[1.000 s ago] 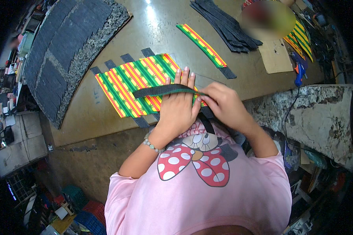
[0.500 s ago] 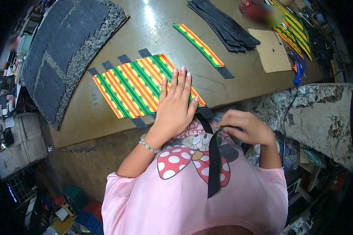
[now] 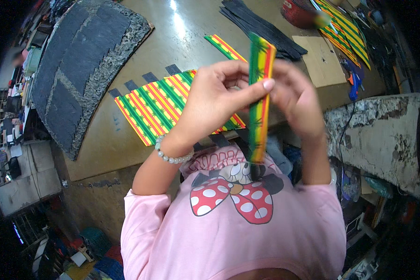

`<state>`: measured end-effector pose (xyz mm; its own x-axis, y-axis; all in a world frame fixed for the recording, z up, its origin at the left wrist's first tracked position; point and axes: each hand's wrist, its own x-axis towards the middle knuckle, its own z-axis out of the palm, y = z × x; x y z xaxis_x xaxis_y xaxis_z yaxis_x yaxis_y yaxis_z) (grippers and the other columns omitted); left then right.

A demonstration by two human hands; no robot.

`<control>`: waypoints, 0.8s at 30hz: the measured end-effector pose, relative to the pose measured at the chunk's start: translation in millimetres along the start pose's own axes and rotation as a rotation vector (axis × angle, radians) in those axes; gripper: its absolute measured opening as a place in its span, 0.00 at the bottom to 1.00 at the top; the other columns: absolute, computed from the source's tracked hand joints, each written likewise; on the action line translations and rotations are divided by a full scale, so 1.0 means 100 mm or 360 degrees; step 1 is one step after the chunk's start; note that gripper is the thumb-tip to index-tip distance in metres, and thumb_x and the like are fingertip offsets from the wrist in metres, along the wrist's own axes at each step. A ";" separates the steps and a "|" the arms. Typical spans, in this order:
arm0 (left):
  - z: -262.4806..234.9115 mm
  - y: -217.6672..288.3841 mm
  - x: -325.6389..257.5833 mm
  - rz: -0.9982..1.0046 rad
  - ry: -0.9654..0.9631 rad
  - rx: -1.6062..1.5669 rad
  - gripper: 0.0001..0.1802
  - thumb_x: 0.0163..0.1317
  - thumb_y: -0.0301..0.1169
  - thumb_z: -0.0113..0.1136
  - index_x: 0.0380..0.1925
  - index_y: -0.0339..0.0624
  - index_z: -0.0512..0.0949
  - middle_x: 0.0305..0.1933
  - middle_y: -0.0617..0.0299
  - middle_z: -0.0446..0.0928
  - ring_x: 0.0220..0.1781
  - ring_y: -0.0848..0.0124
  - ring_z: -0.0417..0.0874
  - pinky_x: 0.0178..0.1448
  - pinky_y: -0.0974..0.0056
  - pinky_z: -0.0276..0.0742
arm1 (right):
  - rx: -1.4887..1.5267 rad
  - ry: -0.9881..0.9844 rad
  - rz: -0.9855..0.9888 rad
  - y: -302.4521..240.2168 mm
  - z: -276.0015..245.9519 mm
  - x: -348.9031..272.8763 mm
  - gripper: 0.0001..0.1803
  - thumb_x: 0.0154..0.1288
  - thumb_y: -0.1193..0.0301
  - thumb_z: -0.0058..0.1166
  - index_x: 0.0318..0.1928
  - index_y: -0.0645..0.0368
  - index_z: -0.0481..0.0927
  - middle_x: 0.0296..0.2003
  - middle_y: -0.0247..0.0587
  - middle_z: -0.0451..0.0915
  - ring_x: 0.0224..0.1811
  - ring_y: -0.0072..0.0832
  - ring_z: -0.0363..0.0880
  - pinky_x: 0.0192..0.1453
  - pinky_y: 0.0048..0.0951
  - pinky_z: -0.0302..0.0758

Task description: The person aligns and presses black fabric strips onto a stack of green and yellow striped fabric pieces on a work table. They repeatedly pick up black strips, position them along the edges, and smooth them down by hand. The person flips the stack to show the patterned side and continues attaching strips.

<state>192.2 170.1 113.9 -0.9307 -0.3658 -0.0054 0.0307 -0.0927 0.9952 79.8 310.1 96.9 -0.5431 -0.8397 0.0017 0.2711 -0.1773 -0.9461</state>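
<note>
A fabric strip (image 3: 259, 112), striped green, yellow and red with leaf prints, hangs upright in front of me over the table edge. My left hand (image 3: 214, 100) pinches it, the thumb across its printed face. Beside the strip's right edge is my right hand (image 3: 298, 102), its fingers curled and blurred, partly behind the strip; whether they grip it does not show. Beyond my left forearm, a panel of matching strips (image 3: 156, 107) lies side by side on the table, black ends sticking out. Another printed strip (image 3: 226, 46) lies farther back, partly hidden by my hands.
A dark slab with black pieces (image 3: 88, 56) covers the table's left side. Black strips (image 3: 261, 28) are stacked at the back, near a cardboard piece (image 3: 319, 60). At right are a blue glue gun (image 3: 354, 84) with a cord, a red container (image 3: 298, 13) and more striped material (image 3: 347, 35).
My left hand has lifted off the panel and taken hold of the strip. The strip has risen from my lap, turning its printed side toward me. My right hand has moved up too.
</note>
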 end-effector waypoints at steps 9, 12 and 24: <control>-0.78 -0.34 0.26 0.0481 0.0567 0.1092 0.20 0.72 0.39 0.55 0.54 0.35 0.78 0.50 0.55 0.81 0.51 0.66 0.80 0.54 0.65 0.73 | -0.0753 0.0140 0.0135 0.45 -0.14 0.26 0.27 0.70 0.71 0.58 0.65 0.69 0.69 0.41 0.47 0.82 0.31 0.34 0.86 0.33 0.28 0.81; -1.24 -0.50 0.01 0.0315 0.0589 0.1588 0.21 0.70 0.40 0.55 0.58 0.41 0.77 0.56 0.53 0.78 0.61 0.54 0.73 0.65 0.55 0.63 | -0.1994 0.0314 -0.0188 0.57 -0.11 0.44 0.26 0.65 0.64 0.62 0.60 0.64 0.76 0.44 0.48 0.79 0.42 0.44 0.81 0.46 0.39 0.77; -1.52 -0.61 -0.05 0.0376 0.0090 0.2060 0.26 0.57 0.52 0.66 0.49 0.49 0.80 0.56 0.62 0.76 0.67 0.54 0.66 0.70 0.38 0.49 | -0.1608 -0.0693 -0.0317 0.82 0.53 1.22 0.10 0.60 0.70 0.59 0.38 0.64 0.81 0.37 0.52 0.81 0.44 0.47 0.80 0.52 0.42 0.76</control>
<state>250.3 36.9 38.6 -0.9337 -0.2917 0.2076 -0.2090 0.9148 0.3455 77.6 165.6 36.3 -0.1265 -0.9860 0.1083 -0.6678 0.0039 -0.7444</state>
